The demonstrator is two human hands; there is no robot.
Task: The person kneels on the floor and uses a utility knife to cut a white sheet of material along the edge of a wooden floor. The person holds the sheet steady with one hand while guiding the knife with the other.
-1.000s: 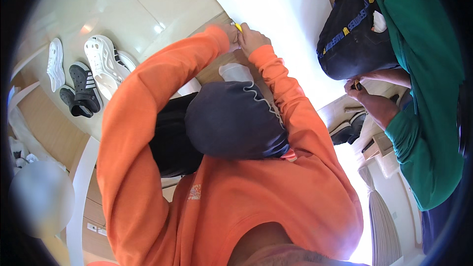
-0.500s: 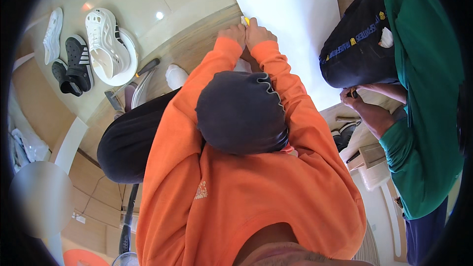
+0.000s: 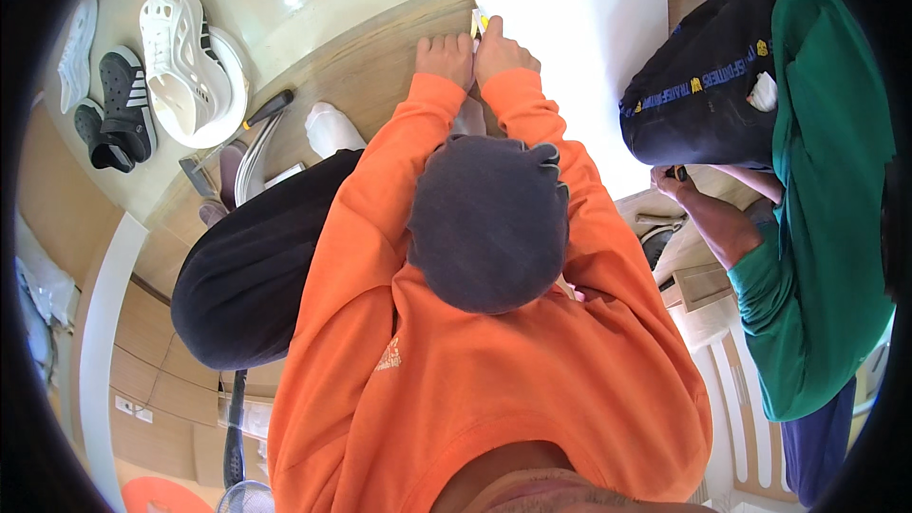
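Yellow tool (image 3: 483,22) at the left edge of the white panel (image 3: 589,66), apparently in close edge work calling for steadiness, grasped by fingers of the right hand (image 3: 507,51); the left hand's (image 3: 445,59) grip cannot be told.

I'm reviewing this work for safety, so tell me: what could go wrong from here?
The left hand is close beside the yellow-and-white tool in the right hand; if it has a blade, which I can't make out, a slip might cut it.
That tool is at the white panel's edge, so it could mark it.
The white-socked foot might catch the nearby black-and-yellow handle.
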